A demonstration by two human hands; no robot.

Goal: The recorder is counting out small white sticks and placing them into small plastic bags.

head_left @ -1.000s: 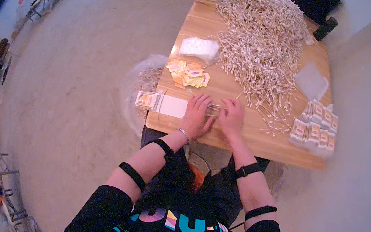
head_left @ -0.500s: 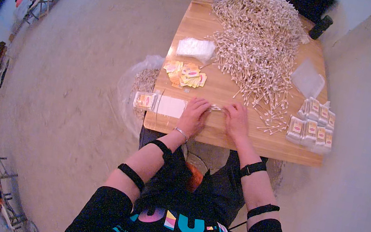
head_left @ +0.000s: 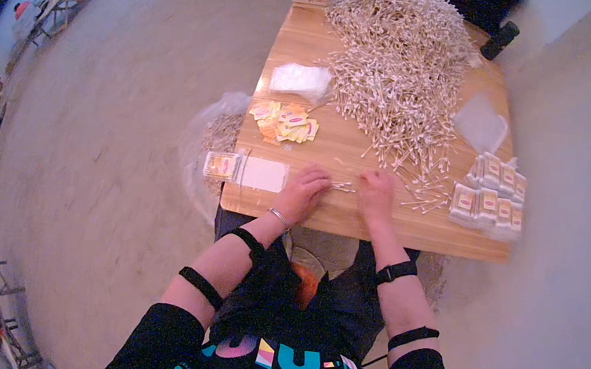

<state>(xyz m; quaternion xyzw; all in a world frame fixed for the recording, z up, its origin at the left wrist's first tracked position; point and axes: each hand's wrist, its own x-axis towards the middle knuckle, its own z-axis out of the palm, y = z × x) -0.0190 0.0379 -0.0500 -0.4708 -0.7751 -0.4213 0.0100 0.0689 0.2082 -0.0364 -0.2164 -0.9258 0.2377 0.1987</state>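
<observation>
Left hand [head_left: 306, 190]: palm down, fingers bent and partly closed, fingertips at the left end of a small group of cotton swabs [head_left: 343, 187]. Right hand [head_left: 376, 196]: fingers curled inward, fingertips at the right end of the same group. The swabs lie crosswise on the surface [head_left: 313, 216] in the gap between the hands. Whether either hand grips them cannot be told at this size.

A white card [head_left: 265, 174] lies just left of the left hand. Beside it, a clear pack of swabs [head_left: 220, 166] with an orange label projects past the left edge; its support is not visible. A clear plastic bag [head_left: 196, 143] is positioned outside that edge.

Forward of the hands, a strip of wood separates them from the orange cards [head_left: 286, 123] at left and the large swab pile [head_left: 399, 68] at centre. Between the hands and the front edge, a narrow band of wood is available; both forearms cross this edge. To the right, loose swabs [head_left: 425, 199] lie near the right hand, followed by labelled packs [head_left: 490, 195] in rows close to the right edge.
</observation>
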